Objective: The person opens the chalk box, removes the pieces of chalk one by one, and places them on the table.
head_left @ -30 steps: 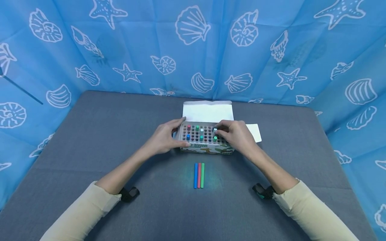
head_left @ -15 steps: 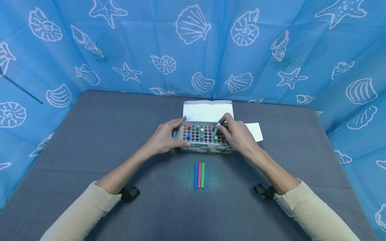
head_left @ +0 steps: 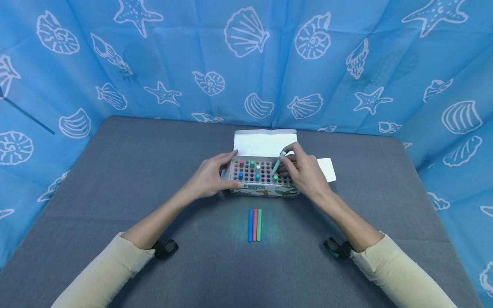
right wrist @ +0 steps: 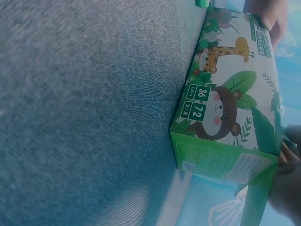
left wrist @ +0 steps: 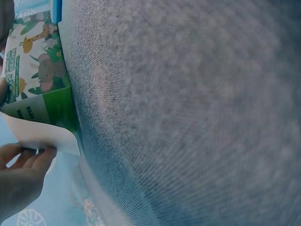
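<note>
An opened box (head_left: 269, 192) with a holed tray stands on the table; its printed front (right wrist: 225, 84) shows animals and "36" and "72". Colored chalk sticks poke up from some holes, including a red one (head_left: 241, 163) and a blue one (head_left: 240, 175). My left hand (head_left: 210, 176) grips the box's left end, thumb at the front edge, fingers at the back; in the left wrist view fingertips touch a white flap (left wrist: 42, 135). Between thumb and index finger, my right hand (head_left: 304, 171) pinches a pale green chalk stick (head_left: 277, 165), tilted, its lower end at the tray.
Blue, red and green chalk sticks (head_left: 254, 225) lie side by side in front of the box. The raised lid (head_left: 265, 143) stands behind the tray, and a white side flap (head_left: 327, 169) juts right. A blue shell-print curtain (head_left: 246, 64) hangs behind the grey table (head_left: 154, 145).
My right hand has drawn the pale green chalk stick up from the tray, so more of its length shows and it leans right. The left hand and the box stay where they were.
</note>
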Demonstrator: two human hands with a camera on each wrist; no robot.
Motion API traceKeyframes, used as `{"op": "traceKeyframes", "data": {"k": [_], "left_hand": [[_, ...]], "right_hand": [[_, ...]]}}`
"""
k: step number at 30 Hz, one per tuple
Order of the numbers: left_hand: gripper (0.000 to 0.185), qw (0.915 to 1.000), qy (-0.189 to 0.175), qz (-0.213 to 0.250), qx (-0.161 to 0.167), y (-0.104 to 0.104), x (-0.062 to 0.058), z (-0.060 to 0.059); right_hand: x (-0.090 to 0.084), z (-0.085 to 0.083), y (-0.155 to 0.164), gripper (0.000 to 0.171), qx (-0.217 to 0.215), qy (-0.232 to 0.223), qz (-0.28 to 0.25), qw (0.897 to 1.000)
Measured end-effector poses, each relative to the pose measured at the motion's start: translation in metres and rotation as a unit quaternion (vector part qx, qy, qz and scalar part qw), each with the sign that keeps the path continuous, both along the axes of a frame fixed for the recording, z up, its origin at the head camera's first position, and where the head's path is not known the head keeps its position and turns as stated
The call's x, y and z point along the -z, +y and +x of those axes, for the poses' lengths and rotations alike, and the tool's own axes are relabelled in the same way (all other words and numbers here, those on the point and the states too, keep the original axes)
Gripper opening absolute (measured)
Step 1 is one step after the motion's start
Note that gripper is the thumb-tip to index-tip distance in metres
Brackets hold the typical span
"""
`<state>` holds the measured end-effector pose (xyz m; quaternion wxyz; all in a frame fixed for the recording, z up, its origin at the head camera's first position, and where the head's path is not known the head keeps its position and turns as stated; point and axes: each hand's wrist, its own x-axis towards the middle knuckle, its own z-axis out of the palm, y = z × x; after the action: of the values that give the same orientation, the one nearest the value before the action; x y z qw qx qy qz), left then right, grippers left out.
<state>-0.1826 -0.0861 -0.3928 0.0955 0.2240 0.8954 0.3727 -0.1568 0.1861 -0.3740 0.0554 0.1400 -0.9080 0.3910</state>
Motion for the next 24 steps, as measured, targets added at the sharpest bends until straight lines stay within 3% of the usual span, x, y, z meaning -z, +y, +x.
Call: {"op": "traceKeyframes", "data": {"k": [12,16,24], "left_hand": [[0.096,1.0000,-0.003,-0.005,-0.004,0.000,0.000,0.001],[0.095,1.0000,-0.004,-0.009,-0.001,0.001,0.000,0.002],[0.096,1.0000,-0.004,-0.005,-0.002,0.001,-0.001,0.002]], "right_hand": [[-0.006,0.004,0.004,0.022,0.017,0.076,-0.093,0.993],[-0.011,0.011,0.005,0.023,0.024,0.060,-0.116,0.991],[-0.017,0.025,0.002,0.026,0.015,-0.016,-0.168,0.986]]}}
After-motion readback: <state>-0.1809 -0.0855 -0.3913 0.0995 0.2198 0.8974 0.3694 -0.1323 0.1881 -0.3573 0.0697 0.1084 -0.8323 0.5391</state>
